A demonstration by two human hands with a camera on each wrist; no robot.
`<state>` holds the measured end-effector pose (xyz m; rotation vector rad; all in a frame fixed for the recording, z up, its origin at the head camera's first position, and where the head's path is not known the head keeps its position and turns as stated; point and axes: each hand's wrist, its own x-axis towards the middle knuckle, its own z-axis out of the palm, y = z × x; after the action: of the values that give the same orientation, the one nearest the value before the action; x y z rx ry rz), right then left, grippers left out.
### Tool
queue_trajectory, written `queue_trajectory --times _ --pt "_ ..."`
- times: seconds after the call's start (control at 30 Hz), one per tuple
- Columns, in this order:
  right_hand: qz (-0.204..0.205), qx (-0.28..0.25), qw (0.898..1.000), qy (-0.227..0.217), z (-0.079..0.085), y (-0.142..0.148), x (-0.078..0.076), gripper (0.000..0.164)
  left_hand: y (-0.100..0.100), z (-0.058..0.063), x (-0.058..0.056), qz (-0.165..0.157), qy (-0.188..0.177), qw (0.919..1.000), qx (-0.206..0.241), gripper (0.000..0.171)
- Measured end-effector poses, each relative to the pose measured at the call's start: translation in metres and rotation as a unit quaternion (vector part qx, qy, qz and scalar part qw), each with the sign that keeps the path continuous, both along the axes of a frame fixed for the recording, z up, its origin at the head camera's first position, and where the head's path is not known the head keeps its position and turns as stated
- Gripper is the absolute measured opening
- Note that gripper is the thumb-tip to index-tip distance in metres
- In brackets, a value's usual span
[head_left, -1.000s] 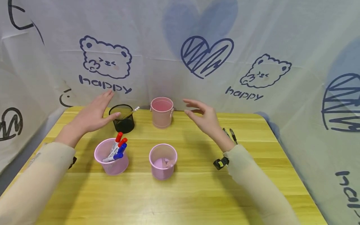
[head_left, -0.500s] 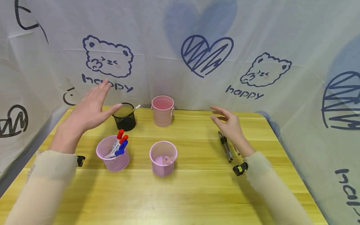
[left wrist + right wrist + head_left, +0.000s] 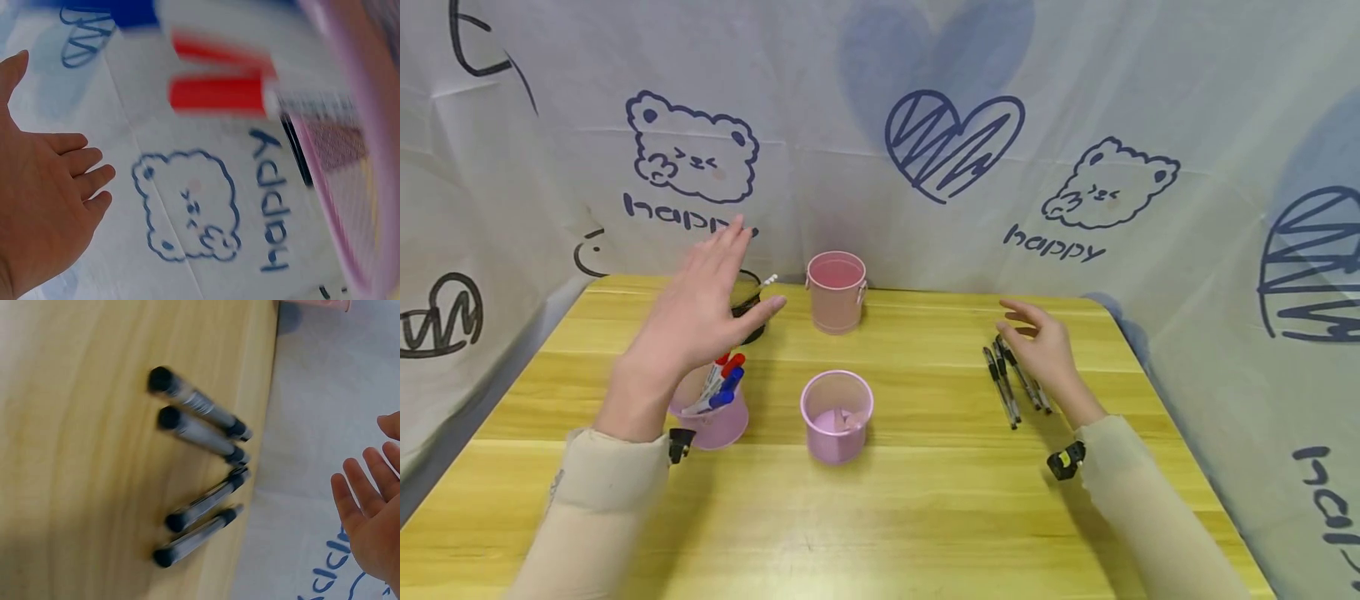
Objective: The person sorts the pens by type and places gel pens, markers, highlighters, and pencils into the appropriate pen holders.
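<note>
My left hand (image 3: 696,312) hovers with straight fingers and thumb spread, holding nothing. It overlaps the purple cup (image 3: 726,427) of red- and blue-capped markers (image 3: 730,379) and hides part of a black mesh pen holder (image 3: 754,323) behind it. In the left wrist view the marker cup's rim and the red caps (image 3: 219,95) loom close beside the hand. On the right, my right hand (image 3: 1041,346) is loosely bent with nothing in its fingers. Below it several black-capped clear pens (image 3: 1002,387) lie on the table, fully seen in the right wrist view.
A second purple cup (image 3: 837,442) with small pinkish pieces (image 3: 850,421) in it stands mid-table. Behind it, near the back edge, is a pink bucket (image 3: 837,308) with side handles. A white printed cloth (image 3: 850,183) hangs around the wooden table (image 3: 880,525).
My right hand has moved right, from beside the pink bucket to over the pens, bringing them into sight. The left hand has shifted right, across the marker cup and mesh holder.
</note>
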<state>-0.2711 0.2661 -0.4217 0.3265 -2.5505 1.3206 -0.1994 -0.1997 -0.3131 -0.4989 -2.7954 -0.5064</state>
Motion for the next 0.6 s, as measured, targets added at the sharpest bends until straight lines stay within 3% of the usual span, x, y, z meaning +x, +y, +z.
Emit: queue_trajectory --times 0.17,0.33,0.47,0.6 --pt "-0.008 0.029 0.999 -0.026 -0.007 0.009 0.001 0.043 0.030 -0.004 0.004 -0.011 0.002 0.9999 0.011 0.100" --pt "0.004 0.044 0.997 -0.065 -0.015 0.014 0.002 0.046 0.059 -0.014 0.000 -0.035 -0.002 0.9990 0.028 0.100" --pt "0.009 0.053 0.995 -0.087 -0.021 0.017 0.004 0.048 0.077 -0.025 -0.012 -0.035 -0.012 0.9984 0.043 0.100" --pt "0.015 0.059 0.994 -0.090 -0.025 0.020 0.004 0.049 0.088 -0.035 -0.030 -0.012 -0.021 0.9982 0.054 0.097"
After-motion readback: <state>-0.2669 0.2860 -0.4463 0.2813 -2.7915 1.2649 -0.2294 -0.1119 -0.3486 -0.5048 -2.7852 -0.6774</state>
